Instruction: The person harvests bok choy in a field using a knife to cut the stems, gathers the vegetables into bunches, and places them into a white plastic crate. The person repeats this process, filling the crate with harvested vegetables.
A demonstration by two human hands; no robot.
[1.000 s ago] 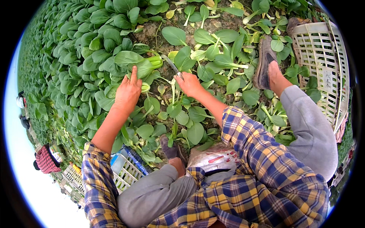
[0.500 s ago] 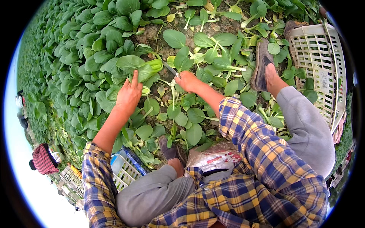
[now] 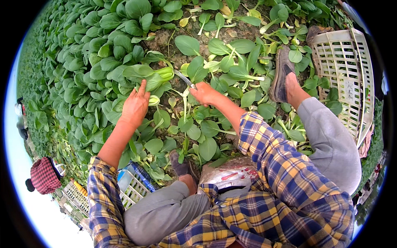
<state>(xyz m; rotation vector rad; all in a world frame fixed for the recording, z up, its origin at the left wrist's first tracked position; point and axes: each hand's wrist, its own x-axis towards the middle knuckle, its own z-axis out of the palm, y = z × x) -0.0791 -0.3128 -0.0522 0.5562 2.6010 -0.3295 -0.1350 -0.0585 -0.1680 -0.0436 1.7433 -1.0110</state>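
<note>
My left hand (image 3: 135, 106) rests on a green bok choy (image 3: 156, 77), its index finger stretched along the leaves and its thumb hidden. The bok choy lies on its side with the pale stalk end pointing right. Just below it, beside my left fingers, shows the cut-looking round base of another bok choy (image 3: 154, 100). My right hand (image 3: 203, 94) is closed around the handle of a small knife (image 3: 183, 78). Its grey blade points up and left, the tip close to the stalk end of the bok choy.
Dense bok choy plants (image 3: 82, 82) fill the left side. Loose leaves (image 3: 209, 128) litter the soil around my feet. A white plastic crate (image 3: 349, 82) stands at the right, another crate (image 3: 134, 190) by my left knee. A person in a checked top (image 3: 44, 175) is at far left.
Both hands keep their hold, and the bok choy stays nearly in place. The knife blade shows a little more clearly beside the stalk end. The whole view has shifted slightly.
</note>
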